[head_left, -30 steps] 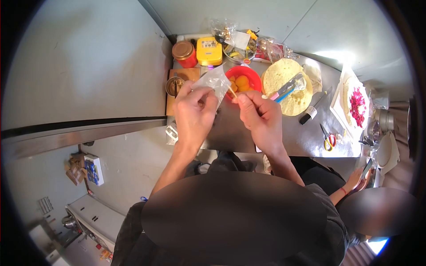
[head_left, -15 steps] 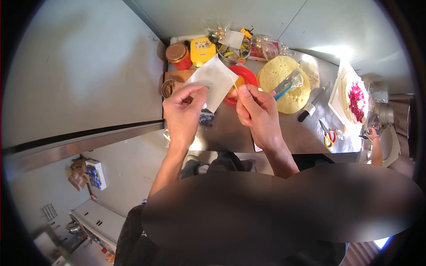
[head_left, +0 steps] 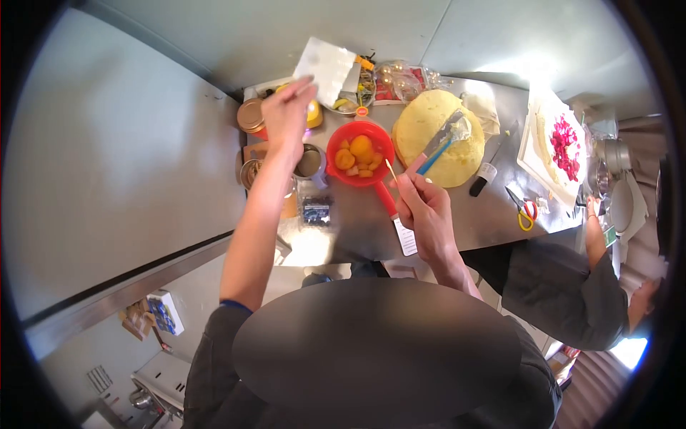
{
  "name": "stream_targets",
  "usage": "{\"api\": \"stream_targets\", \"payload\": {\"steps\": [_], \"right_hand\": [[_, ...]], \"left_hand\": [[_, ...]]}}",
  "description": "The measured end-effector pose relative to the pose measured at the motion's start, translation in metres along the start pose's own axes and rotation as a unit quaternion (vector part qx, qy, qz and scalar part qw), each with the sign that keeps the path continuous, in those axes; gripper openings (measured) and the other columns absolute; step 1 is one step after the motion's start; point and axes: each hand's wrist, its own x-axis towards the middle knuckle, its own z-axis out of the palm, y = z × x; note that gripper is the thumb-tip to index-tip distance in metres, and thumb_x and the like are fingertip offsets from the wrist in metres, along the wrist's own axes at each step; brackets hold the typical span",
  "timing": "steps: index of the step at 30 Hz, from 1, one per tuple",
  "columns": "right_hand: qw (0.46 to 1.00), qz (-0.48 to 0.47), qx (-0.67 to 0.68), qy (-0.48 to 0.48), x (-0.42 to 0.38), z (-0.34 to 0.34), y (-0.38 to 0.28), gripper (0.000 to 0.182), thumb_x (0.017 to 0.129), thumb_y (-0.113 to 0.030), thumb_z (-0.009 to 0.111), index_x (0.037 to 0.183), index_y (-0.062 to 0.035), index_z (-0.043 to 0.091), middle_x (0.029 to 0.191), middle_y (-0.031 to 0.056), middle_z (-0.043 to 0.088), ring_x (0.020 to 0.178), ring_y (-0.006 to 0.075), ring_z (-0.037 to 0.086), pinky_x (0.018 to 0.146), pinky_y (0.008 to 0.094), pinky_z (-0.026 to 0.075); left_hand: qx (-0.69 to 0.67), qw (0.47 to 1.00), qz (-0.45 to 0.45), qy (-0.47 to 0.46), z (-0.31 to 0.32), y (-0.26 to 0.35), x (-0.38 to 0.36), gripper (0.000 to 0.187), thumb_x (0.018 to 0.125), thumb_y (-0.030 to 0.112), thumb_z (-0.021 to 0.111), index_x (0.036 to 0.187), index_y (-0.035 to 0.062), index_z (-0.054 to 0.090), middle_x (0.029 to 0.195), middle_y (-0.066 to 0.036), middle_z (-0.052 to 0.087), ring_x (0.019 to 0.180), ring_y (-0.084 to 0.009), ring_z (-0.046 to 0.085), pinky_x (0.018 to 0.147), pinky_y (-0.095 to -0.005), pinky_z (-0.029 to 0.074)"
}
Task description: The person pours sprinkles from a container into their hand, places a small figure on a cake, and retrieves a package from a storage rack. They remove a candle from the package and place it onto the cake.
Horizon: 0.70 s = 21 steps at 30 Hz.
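Note:
My left hand (head_left: 288,118) reaches to the back of the table, its fingers pinched on a white square sheet (head_left: 325,68) that looks like paper. Between the thumb and fingers of my right hand (head_left: 429,214) is a thin wooden stick (head_left: 390,170), pointing up and left. Beside the stick lies a red strainer (head_left: 333,154) with yellow fruit pieces (head_left: 361,149) in it. A round yellow sponge cake (head_left: 421,136) is to its right, with a blue-handled spatula (head_left: 437,155) and a broad metal spatula (head_left: 446,136) on top.
Cream cake with red topping (head_left: 564,154) stands on a white board at right, near scissors (head_left: 527,214) and a black-handled tool (head_left: 482,179). A grey cup (head_left: 309,163) and a dark packet (head_left: 316,212) sit left of the strainer. Another person's arm (head_left: 595,239) is at far right.
My left hand has moved up and away with the white sheet, uncovering the strainer and grey cup. My right hand has shifted slightly lower with the stick. The other person shows more at right.

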Motion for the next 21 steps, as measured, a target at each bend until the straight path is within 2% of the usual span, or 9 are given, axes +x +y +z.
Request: {"api": "stream_targets", "payload": {"steps": [3, 6, 7, 10, 11, 14, 15, 18, 21], "right_hand": [[0.999, 0.008, 0.000, 0.034, 0.000, -0.010, 0.000, 0.030, 0.107, -0.026, 0.056, 0.106, 0.0015, 0.069, 0.066, -0.0052, 0.049, 0.057, 0.0023, 0.039, 0.051, 0.0199, 0.027], [0.998, -0.015, -0.027, 0.055, 0.005, -0.017, 0.002, 0.030, 0.107, -0.025, 0.056, 0.105, 0.0019, 0.068, 0.066, -0.0055, 0.049, 0.057, 0.0020, 0.040, 0.050, 0.0202, 0.027], [0.998, -0.019, -0.035, 0.058, 0.007, -0.020, 0.005, 0.030, 0.107, -0.026, 0.056, 0.105, 0.0019, 0.068, 0.067, -0.0054, 0.049, 0.057, 0.0019, 0.040, 0.050, 0.0202, 0.028], [0.997, -0.041, -0.051, 0.038, 0.015, -0.015, 0.008, 0.028, 0.108, -0.024, 0.054, 0.108, 0.0016, 0.067, 0.067, -0.0056, 0.048, 0.058, 0.0011, 0.040, 0.051, 0.0194, 0.028], [0.997, -0.047, -0.045, 0.029, 0.019, -0.010, 0.007, 0.027, 0.108, -0.022, 0.054, 0.110, 0.0012, 0.066, 0.068, -0.0055, 0.048, 0.059, 0.0011, 0.039, 0.051, 0.0191, 0.028], [0.997, -0.065, -0.049, -0.001, 0.031, 0.015, 0.001, 0.023, 0.108, -0.019, 0.052, 0.116, -0.0004, 0.064, 0.070, -0.0049, 0.049, 0.060, 0.0013, 0.040, 0.052, 0.0186, 0.029], [0.996, -0.072, -0.053, -0.014, 0.033, 0.024, 0.000, 0.023, 0.108, -0.018, 0.052, 0.118, -0.0010, 0.064, 0.072, -0.0046, 0.049, 0.060, 0.0015, 0.040, 0.052, 0.0186, 0.029], [0.985, -0.135, -0.077, -0.075, 0.037, 0.050, 0.002, 0.022, 0.108, -0.016, 0.052, 0.121, -0.0020, 0.064, 0.075, -0.0041, 0.051, 0.061, 0.0025, 0.041, 0.054, 0.0188, 0.031], [0.978, -0.128, -0.102, -0.132, 0.028, 0.073, 0.003, 0.022, 0.106, -0.012, 0.055, 0.123, -0.0009, 0.063, 0.083, 0.0014, 0.064, 0.063, 0.0041, 0.047, 0.056, 0.0193, 0.037]], "left_hand": [[0.068, 0.996, -0.055, -0.033, 0.018, -0.017, 0.050, 0.026, 0.093, 0.012, 0.071, 0.116, 0.0020, 0.075, 0.080, -0.003, 0.067, 0.053, -0.0048, 0.044, 0.045, -0.0239, 0.032], [0.001, 0.993, -0.115, 0.024, 0.019, -0.027, 0.055, 0.028, 0.098, 0.020, 0.068, 0.115, -0.0012, 0.071, 0.082, -0.005, 0.066, 0.049, -0.0067, 0.041, 0.043, -0.0244, 0.031], [-0.045, 0.988, -0.143, 0.025, 0.014, -0.032, 0.050, 0.037, 0.104, 0.031, 0.059, 0.114, -0.0036, 0.067, 0.089, -0.010, 0.067, 0.052, -0.0081, 0.042, 0.045, -0.0234, 0.031], [-0.304, 0.914, -0.252, -0.091, -0.009, -0.032, 0.025, 0.045, 0.107, 0.037, 0.050, 0.119, -0.0038, 0.062, 0.099, -0.016, 0.068, 0.059, -0.0094, 0.045, 0.047, -0.0230, 0.033], [-0.332, 0.901, -0.257, -0.110, -0.016, -0.033, 0.016, 0.049, 0.107, 0.037, 0.049, 0.130, -0.0041, 0.058, 0.113, -0.021, 0.065, 0.065, -0.0101, 0.045, 0.051, -0.0216, 0.038], [-0.360, 0.891, -0.269, -0.068, -0.021, 0.007, -0.026, 0.047, 0.106, 0.034, 0.050, 0.133, -0.0042, 0.057, 0.113, -0.020, 0.065, 0.065, -0.0135, 0.047, 0.060, -0.0247, 0.046], [-0.392, 0.880, -0.250, -0.095, -0.029, 0.010, -0.035, 0.044, 0.105, 0.028, 0.051, 0.135, -0.0038, 0.054, 0.116, -0.021, 0.063, 0.074, -0.0167, 0.052, 0.073, -0.0291, 0.052], [-0.425, 0.881, -0.200, -0.051, -0.041, 0.032, -0.071, 0.042, 0.101, 0.020, 0.051, 0.137, -0.0011, 0.048, 0.118, -0.022, 0.063, 0.080, -0.0169, 0.054, 0.078, -0.0288, 0.049], [-0.458, 0.875, -0.150, -0.048, -0.071, 0.033, -0.106, 0.054, 0.099, 0.006, 0.050, 0.150, -0.0013, 0.033, 0.125, -0.023, 0.057, 0.095, -0.0225, 0.058, 0.094, -0.0358, 0.051]]}}
